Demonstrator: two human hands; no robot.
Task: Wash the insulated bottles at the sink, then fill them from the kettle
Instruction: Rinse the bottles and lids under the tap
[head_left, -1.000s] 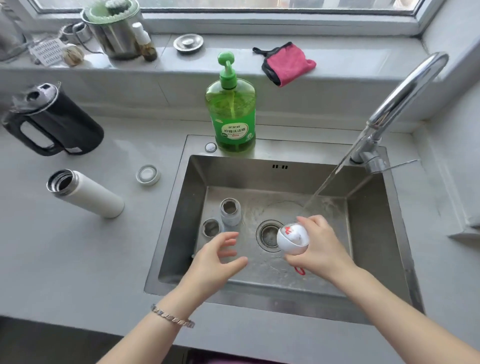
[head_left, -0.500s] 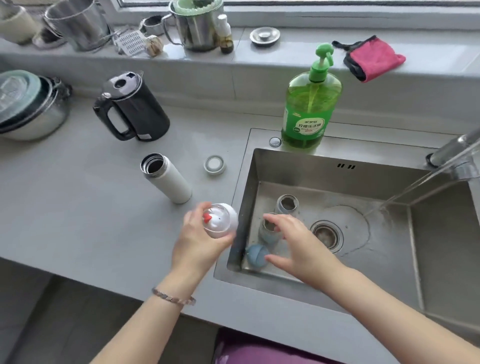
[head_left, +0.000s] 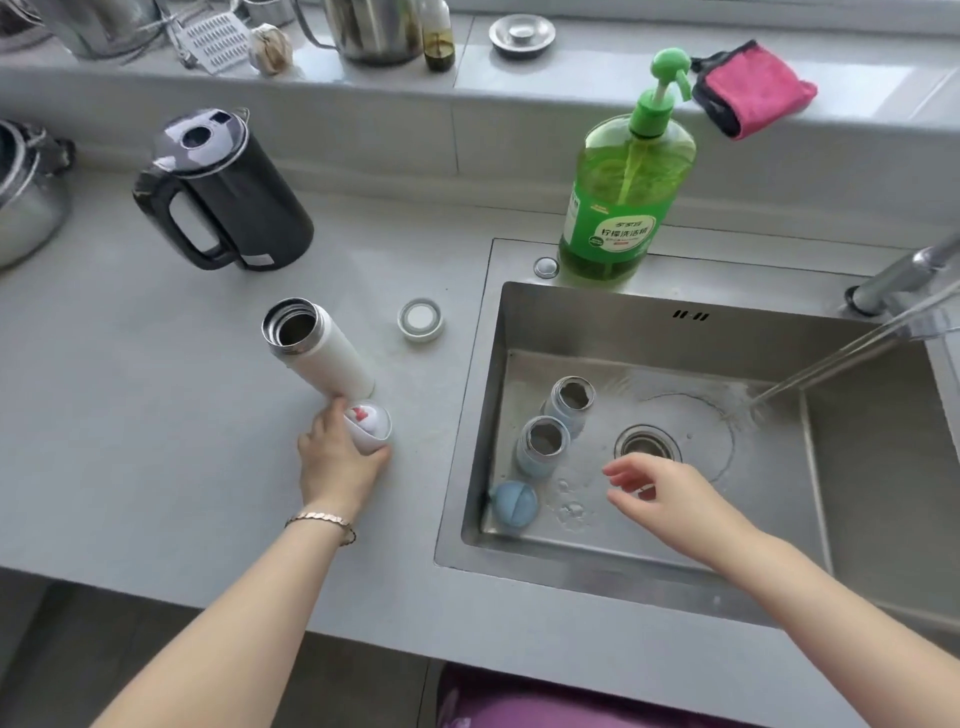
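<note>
A white insulated bottle (head_left: 322, 351) stands uncapped on the counter left of the sink (head_left: 675, 571). Right at its base, my left hand (head_left: 337, 460) holds a white cap with a red mark (head_left: 371, 423) down on the counter. Two small blue bottles (head_left: 543, 447) (head_left: 571, 405) stand open on the sink floor, with a round blue cap (head_left: 514, 504) in the near-left corner. My right hand (head_left: 670, 493) hovers over the sink near the drain (head_left: 647, 444), fingers loose, holding nothing. The black kettle (head_left: 228, 197) stands at the back left.
Water runs from the tap (head_left: 904, 280) into the sink's right side. A green soap bottle (head_left: 623, 192) stands behind the sink, and a small round lid (head_left: 421, 318) lies on the counter. A pink cloth (head_left: 753, 88), pots and small items line the windowsill.
The white cap passed from my right hand under the tap to my left hand, which carried it left and set it on the counter by the white bottle. My right hand drew back from the blue bottles.
</note>
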